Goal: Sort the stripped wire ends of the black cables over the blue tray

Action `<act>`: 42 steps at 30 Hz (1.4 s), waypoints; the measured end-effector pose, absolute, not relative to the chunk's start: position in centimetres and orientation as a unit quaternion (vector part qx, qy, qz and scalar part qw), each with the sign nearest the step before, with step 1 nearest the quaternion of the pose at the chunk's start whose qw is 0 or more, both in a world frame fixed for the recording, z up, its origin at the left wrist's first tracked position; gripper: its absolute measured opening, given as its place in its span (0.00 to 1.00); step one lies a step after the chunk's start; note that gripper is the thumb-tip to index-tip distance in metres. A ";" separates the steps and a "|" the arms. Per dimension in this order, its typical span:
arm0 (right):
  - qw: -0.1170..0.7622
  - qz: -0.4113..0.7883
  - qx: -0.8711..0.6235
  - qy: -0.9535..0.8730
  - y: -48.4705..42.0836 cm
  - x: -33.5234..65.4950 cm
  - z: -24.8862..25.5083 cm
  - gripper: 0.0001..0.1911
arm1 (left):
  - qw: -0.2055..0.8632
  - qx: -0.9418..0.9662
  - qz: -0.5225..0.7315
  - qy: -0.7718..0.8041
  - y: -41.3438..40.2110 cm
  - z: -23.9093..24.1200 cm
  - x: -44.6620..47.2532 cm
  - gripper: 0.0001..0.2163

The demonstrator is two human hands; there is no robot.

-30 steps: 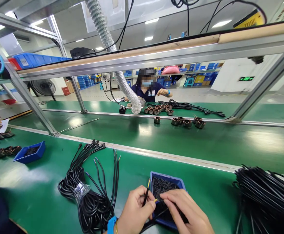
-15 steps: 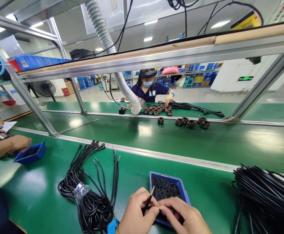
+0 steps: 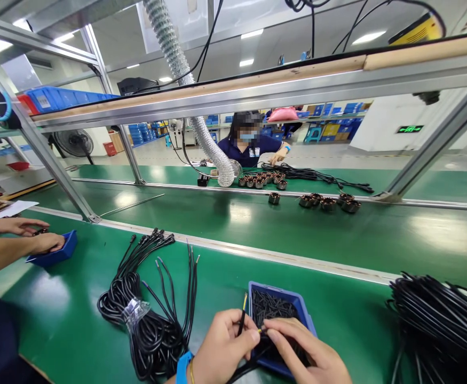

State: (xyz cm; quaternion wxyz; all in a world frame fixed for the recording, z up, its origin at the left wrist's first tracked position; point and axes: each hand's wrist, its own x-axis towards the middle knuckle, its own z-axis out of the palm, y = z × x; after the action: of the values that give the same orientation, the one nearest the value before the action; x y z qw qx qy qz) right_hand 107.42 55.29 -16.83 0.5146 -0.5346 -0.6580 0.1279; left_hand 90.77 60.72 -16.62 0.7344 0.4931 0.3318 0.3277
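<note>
In my left hand (image 3: 231, 341), closed, is a black cable (image 3: 242, 323) with a bare yellow wire end (image 3: 245, 301) sticking up above the fingers. A second yellow tip pokes out between left thumb and forefinger, toward my right hand (image 3: 311, 349). My right hand pinches what looks like a small black sleeve at that tip; the fingertips hide most of it. Below and behind both hands stands a blue bin (image 3: 310, 320) full of short black sleeves (image 3: 273, 305). Left of my hands lies a coiled bundle of black cables (image 3: 149, 336), bound with clear wrap.
A thick pile of black cables (image 3: 441, 320) lies at right. At left, a co-worker's hand (image 3: 47, 242) reaches into another blue bin (image 3: 71, 248). Copper-wound rings (image 3: 328, 204) stand beyond the metal strip. Across the bench a person sits behind a hanging silver duct (image 3: 213, 146).
My fingers have shifted slightly at the wire tip, and the upright wire end has moved up and left. The co-worker's hand at left has gone down into its bin.
</note>
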 end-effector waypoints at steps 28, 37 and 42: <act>0.251 -0.220 -0.640 -0.692 57.8 110.9 -19.2 0.22 | 0.732 0.479 0.306 0.375 60.7 -16.3 90.9 0.15; 0.281 -0.166 -0.643 -0.693 57.8 111.2 -18.4 0.26 | 0.744 0.468 0.312 0.361 60.6 -16.5 91.0 0.13; 0.374 -0.087 -0.617 -0.686 57.0 111.1 -17.7 0.20 | 0.744 0.462 0.319 0.363 60.7 -16.5 90.9 0.11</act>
State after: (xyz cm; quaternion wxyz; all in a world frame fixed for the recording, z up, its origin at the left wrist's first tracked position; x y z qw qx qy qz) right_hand 111.09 57.01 -17.74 0.3742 -0.6175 -0.6864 -0.0868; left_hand 90.91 60.67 -16.55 0.7439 0.4620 0.3626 0.3189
